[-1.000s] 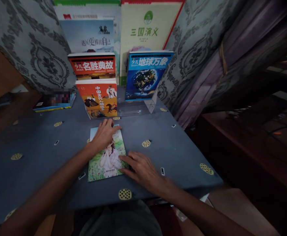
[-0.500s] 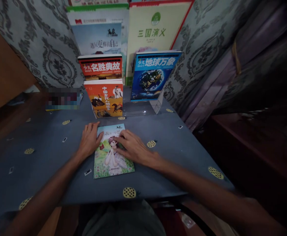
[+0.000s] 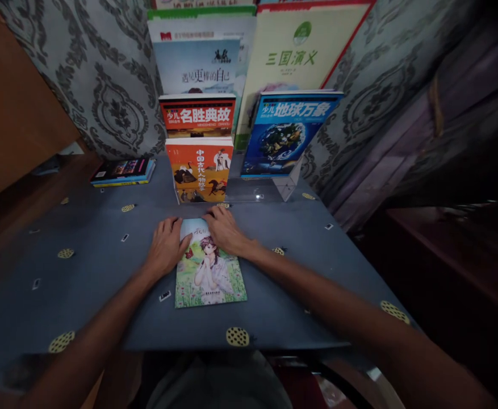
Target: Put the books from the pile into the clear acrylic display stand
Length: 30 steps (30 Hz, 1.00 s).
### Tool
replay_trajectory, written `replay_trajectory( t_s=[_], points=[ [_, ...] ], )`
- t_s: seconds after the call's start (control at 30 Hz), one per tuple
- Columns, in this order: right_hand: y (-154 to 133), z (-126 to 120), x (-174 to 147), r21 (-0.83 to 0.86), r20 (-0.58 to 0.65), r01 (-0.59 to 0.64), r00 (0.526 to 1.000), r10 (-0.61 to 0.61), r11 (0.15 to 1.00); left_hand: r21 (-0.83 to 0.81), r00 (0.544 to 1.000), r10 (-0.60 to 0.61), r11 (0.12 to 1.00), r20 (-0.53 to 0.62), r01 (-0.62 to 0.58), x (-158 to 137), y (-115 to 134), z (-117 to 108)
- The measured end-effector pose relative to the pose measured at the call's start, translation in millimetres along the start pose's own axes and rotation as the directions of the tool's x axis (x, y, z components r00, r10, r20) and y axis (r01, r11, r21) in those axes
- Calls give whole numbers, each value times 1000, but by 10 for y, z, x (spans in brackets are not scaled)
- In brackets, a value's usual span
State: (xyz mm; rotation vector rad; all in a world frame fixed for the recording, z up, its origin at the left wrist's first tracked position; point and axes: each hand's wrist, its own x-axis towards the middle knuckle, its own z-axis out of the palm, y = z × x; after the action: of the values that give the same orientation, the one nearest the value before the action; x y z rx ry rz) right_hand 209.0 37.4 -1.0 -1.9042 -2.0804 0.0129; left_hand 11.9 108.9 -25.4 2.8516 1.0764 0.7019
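Note:
A slim paperback book (image 3: 210,275) lies face up and closed on the cloth, its cover showing a drawn figure among green plants and flowers. My left hand (image 3: 166,245) rests along its upper left edge, thumb on the cover and fingers spread on the cloth beside it. Over the upper right corner lies my right hand (image 3: 224,232), fingers stretched toward the top edge and hiding part of the title. Behind the hands, a clear stand (image 3: 286,184) carries upright books, among them an orange one (image 3: 200,170) and a blue one with a globe (image 3: 291,136).
A small stack of books (image 3: 123,171) lies at the back left of the blue patterned tablecloth (image 3: 104,272). Taller books, including a pale green one (image 3: 295,48), rise behind the stand. Patterned curtain (image 3: 121,96) hangs at the back, and the table's front edge is close to my body.
My right hand has moved from the middle of the cover up to the book's top right corner. My left hand keeps its place at the left edge. The view has shifted slightly left.

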Motion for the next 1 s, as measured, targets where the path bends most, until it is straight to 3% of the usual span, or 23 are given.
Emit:
replay_trajectory(
  t_s=[0.2,0.3,0.43,0.57,0.8,0.9,1.0],
  points=[
    [314,-11,-344,36,-69,-91,993,94,995,42,1000,22,999,-5,-22,16,22,-55],
    [361,-5,-382,63,-65,-84,994,89,994,73,989,146,987,-3,-146,33,144,-132],
    [396,-1,-361,94,-55,-79,995,84,992,-60,914,405,913,33,-403,43,454,-171],
    [436,15,-360,110,-56,-59,996,65,992,-203,830,549,828,100,-523,-10,737,-202],
    [398,8,-384,90,-55,-66,996,71,994,-373,716,684,706,138,-602,-375,939,-445],
    [354,-16,-376,64,-26,-94,995,96,993,-416,711,685,699,158,-581,-521,995,-552],
    [321,-33,-413,43,-13,-101,995,102,994,-531,732,649,703,206,-473,-575,1003,-629]
  ],
)
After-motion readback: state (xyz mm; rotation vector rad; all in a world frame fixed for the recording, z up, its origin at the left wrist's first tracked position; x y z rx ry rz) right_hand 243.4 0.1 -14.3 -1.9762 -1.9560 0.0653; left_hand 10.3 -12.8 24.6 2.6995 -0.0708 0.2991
